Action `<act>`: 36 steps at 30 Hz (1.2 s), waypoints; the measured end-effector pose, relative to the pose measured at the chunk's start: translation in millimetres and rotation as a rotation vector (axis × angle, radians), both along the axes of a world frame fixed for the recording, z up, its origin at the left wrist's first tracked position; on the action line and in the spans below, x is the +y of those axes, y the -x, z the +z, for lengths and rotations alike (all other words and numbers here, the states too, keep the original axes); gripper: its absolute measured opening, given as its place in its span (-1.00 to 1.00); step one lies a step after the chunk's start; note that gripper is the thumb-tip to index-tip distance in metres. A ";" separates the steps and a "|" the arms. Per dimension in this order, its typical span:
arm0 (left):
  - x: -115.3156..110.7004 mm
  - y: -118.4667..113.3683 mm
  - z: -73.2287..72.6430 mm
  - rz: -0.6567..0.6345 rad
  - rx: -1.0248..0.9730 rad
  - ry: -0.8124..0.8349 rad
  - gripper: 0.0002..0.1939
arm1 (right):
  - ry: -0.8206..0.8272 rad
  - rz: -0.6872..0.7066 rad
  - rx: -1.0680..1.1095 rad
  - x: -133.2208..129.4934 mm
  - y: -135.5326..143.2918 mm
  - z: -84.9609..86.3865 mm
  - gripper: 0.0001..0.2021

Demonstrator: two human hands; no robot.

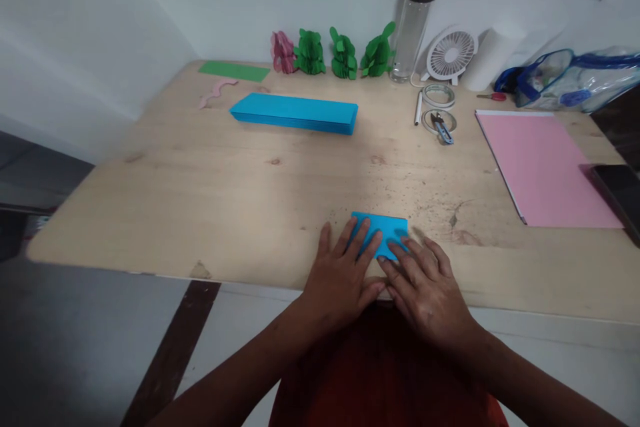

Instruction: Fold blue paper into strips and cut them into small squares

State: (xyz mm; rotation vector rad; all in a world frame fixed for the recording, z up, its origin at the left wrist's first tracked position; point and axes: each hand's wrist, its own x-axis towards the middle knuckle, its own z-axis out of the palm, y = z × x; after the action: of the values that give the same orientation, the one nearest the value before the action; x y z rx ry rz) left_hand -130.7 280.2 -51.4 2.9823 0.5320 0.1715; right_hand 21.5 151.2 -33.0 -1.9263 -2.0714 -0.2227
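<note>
A small blue piece of paper (384, 224) lies flat near the table's front edge, seemingly folded. My left hand (343, 270) rests on its left part with fingers spread and stretched out. On its right part lie the outstretched fingers of my right hand (425, 280). Both hands press down from above, and the lower part of the paper is partly hidden under them. Farther back on the table sits a long blue folded paper strip (295, 110), apart from both hands.
Along the wall stand a pink paper figure (283, 52), several green ones (310, 52), a glass bottle (413, 33) and a white fan (451, 53). Tape rolls (439, 95), a cutter (442, 128) and a pen (419, 109) lie mid-right. Pink paper (545, 167) and a phone (617, 190) are far right.
</note>
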 end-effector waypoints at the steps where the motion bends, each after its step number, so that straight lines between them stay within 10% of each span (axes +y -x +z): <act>1: -0.2 -0.3 0.4 0.002 -0.001 0.001 -0.30 | 0.004 -0.008 -0.001 -1.8 -1.3 0.4 -0.68; 36: -0.1 -0.6 1.6 0.005 -0.028 -0.025 -0.30 | 0.015 -0.027 -0.122 -26.1 -20.4 -9.0 -0.58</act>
State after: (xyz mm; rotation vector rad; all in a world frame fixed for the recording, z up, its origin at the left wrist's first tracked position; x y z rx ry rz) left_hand -130.1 280.1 -49.7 2.9978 0.5383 0.2217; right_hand 41.9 125.1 -42.0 -1.9966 -2.1289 -0.3396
